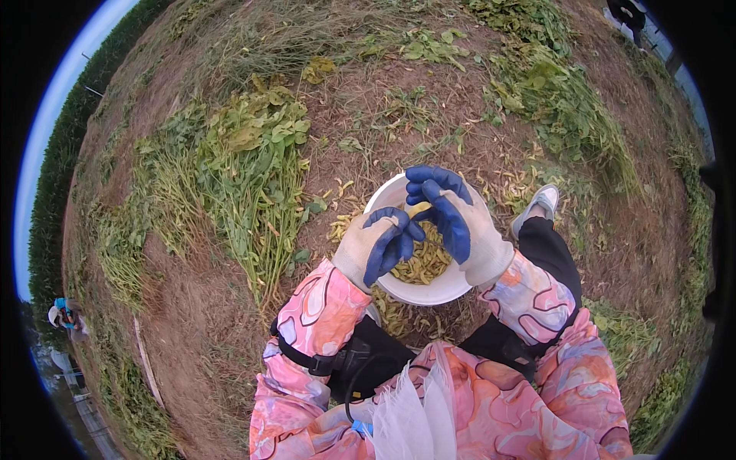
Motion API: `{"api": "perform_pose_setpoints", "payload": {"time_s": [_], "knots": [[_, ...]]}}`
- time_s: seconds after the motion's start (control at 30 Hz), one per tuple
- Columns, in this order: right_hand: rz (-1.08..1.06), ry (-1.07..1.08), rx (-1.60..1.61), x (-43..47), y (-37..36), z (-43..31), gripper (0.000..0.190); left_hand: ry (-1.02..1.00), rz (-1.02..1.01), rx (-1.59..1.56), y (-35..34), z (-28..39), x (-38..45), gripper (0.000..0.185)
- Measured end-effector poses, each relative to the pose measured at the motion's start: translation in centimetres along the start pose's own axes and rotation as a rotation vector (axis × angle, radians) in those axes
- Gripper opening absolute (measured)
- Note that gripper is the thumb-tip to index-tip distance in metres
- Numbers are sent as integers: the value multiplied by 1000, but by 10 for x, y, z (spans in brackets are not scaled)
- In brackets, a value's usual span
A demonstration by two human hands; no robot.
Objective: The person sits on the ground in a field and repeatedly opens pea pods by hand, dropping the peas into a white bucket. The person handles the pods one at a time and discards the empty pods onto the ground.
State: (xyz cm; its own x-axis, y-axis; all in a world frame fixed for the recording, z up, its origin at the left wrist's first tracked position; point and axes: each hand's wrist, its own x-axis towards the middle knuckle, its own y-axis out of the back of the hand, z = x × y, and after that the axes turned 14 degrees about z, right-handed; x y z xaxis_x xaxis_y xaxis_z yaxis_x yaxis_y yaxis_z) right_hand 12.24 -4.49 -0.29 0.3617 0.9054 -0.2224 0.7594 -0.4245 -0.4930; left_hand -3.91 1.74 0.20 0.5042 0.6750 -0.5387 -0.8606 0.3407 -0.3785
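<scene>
My left hand (379, 244) and my right hand (457, 221), both in white knit gloves with blue coated palms and fingers, meet over a white bucket (440, 296). Between their fingertips is a single yellow bean pod (420, 209), touched from both sides. The fingers of each hand are curled, and gloves hide part of the pod. Below them, many yellow-green pods (425, 265) lie in the bucket, which stands on the ground between my legs.
Uprooted bean plants (247, 172) lie in a heap on the left, with another leafy heap (563, 98) at upper right. Loose pods (391, 313) are scattered around the bucket. My shoe (537, 207) is to its right. One person (68, 315) is far left, another (628, 16) at upper right.
</scene>
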Motion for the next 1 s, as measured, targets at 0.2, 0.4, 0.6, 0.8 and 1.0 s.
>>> {"api": "perform_pose_setpoints", "payload": {"time_s": [0.2,0.4,0.6,0.8,1.0], "knots": [[-188,157,-173,-4,5,0,48,-32,-2,-38,1,4,-5,32],[-188,166,-422,-4,1,-6,41,3,72,-84,-6,2,-8,30],[-150,252,-493,-5,6,5,27,15,-87,-180,9,-12,2,27],[-85,24,-269,-8,7,5,25,-5,-143,-207,10,-16,3,26],[-107,-112,-176,-10,2,-10,31,-27,-183,-195,14,-9,-1,25]]}}
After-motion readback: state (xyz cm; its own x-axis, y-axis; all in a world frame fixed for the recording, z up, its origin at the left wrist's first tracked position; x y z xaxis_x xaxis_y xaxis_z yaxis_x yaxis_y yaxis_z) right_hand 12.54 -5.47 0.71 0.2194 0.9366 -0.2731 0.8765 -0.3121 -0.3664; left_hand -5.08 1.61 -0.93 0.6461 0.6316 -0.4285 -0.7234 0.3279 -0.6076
